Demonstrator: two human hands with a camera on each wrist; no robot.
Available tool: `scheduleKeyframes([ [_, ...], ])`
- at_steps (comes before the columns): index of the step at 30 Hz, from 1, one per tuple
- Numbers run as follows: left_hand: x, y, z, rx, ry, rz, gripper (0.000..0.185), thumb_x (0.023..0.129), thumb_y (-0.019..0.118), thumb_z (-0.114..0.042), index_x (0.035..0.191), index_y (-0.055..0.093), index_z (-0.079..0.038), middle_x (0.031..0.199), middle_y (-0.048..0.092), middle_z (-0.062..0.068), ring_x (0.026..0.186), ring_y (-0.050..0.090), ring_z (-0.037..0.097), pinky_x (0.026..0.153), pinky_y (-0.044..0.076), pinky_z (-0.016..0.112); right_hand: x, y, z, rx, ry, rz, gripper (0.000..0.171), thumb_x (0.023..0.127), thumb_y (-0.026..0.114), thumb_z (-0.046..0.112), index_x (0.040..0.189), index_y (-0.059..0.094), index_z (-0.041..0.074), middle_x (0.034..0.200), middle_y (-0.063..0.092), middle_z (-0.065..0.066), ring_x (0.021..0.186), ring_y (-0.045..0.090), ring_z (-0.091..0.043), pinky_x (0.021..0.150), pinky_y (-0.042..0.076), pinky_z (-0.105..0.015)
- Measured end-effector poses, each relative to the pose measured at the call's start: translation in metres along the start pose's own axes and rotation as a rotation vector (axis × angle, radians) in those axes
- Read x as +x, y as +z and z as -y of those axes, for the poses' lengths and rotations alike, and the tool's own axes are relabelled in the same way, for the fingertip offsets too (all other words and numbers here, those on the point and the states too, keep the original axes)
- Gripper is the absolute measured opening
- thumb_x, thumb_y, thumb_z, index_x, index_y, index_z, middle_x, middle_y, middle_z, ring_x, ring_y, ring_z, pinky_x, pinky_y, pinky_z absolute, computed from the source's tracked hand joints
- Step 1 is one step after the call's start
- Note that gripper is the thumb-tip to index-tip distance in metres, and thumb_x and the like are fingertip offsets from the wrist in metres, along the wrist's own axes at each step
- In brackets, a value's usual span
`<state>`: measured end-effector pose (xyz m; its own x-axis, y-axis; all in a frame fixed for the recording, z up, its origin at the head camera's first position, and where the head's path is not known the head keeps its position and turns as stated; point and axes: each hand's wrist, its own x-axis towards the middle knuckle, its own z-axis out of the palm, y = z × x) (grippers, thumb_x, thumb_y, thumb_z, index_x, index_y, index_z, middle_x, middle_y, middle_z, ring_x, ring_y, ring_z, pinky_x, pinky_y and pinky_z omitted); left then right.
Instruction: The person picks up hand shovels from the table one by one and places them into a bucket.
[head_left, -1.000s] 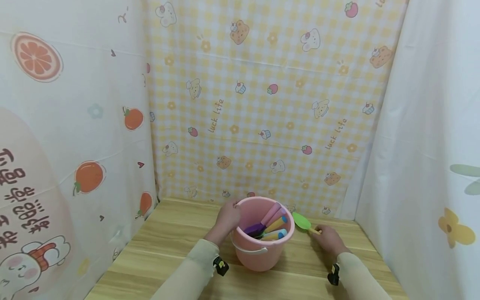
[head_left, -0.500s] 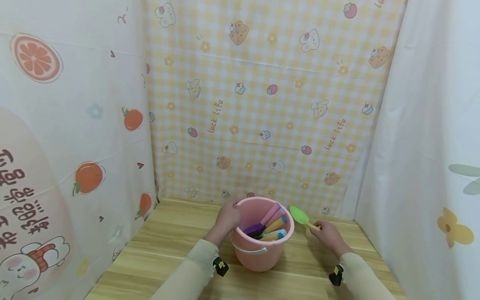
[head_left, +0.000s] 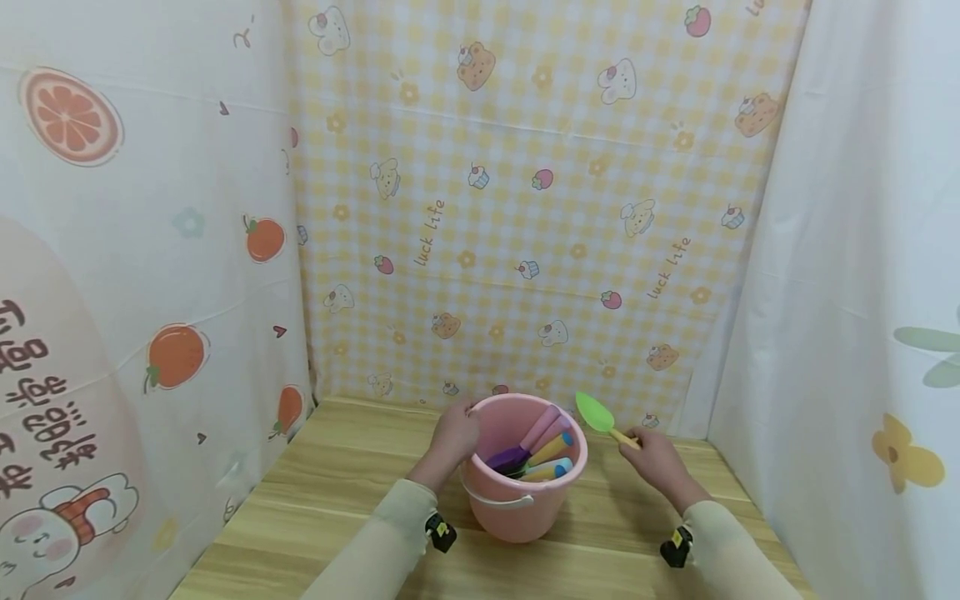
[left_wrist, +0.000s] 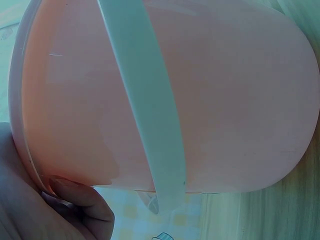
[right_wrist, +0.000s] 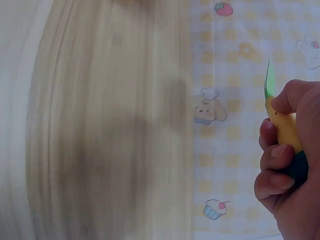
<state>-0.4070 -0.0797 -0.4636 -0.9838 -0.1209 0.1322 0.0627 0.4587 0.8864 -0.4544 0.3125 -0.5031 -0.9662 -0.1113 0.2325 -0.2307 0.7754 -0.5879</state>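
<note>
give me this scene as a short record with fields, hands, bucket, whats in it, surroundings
left hand: left hand grips the rim of the pink bucket
right hand: right hand holds the green toy shovel by its yellow handle, raised beside the bucket
bucket: upright on the wooden table, white handle folded down
contents: purple scoop and several coloured tool handles
surroundings: patterned cloth walls on three sides

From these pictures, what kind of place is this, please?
Probably a small staged play corner, not a real room: printed cartoon cloths hang as walls round a wooden table, where a pink bucket holds toy tools and the right hand grips a green shovel.
</note>
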Motion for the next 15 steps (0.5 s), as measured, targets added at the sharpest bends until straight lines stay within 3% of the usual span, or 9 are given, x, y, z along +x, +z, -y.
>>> scheduleKeyframes([
  [15, -0.002, -0.001, -0.002, -0.01, -0.006, -0.007, 0.044, 0.114, 0.044, -0.018, 0.151, 0.067, -0.012, 0.15, 0.066, 0.02, 0.136, 0.062, 0.047, 0.111, 0.053, 0.062, -0.004, -0.017, 0.035, 0.014, -0.051, 0.001, 0.027, 0.103, 0.07, 0.016, 0.119, 0.076, -0.003, 0.083, 0.064, -0.006, 0.067, 0.05, -0.019, 0.053, 0.043, -0.029],
])
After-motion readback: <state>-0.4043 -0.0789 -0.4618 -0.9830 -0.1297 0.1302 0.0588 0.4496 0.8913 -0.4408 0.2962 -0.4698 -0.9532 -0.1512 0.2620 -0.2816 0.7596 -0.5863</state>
